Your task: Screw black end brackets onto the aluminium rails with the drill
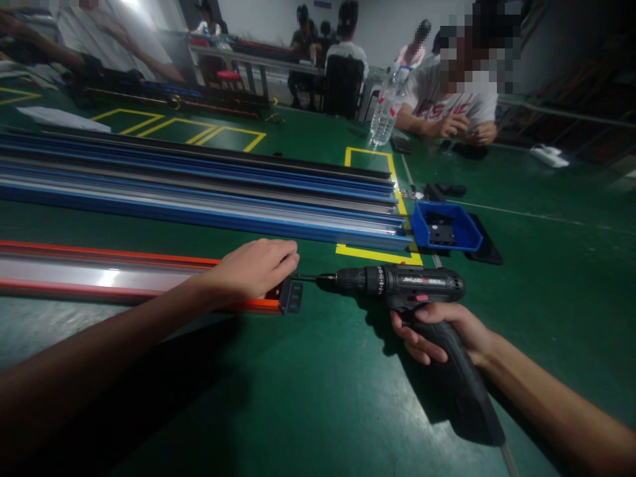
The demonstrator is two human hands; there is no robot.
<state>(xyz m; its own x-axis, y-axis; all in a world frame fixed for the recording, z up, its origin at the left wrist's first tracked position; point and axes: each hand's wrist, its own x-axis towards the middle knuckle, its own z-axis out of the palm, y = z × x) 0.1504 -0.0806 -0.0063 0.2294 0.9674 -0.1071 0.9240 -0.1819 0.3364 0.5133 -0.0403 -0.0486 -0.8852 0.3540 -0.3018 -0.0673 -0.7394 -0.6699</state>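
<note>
My right hand (437, 331) is wrapped round the handle of a black corded power drill (422, 283), which points left. Its long thin bit (308, 276) reaches the end of an orange-edged metal rail (114, 271) lying along the table. My left hand (261, 268) lies over that end, its fingers curled down around it just above the bit tip. A black slotted end plate (294, 298) juts out below these fingers. The fingertips and the spot where the bit meets the plate are hidden behind my left hand.
Beyond lie several blue and black metal rails (248, 215). A blue bin (472, 232) with black parts stands at their right ends. Clear plastic bottles (383, 119) stand farther back. Across the green table (318, 404) sits a co-worker (457, 99); other people are behind.
</note>
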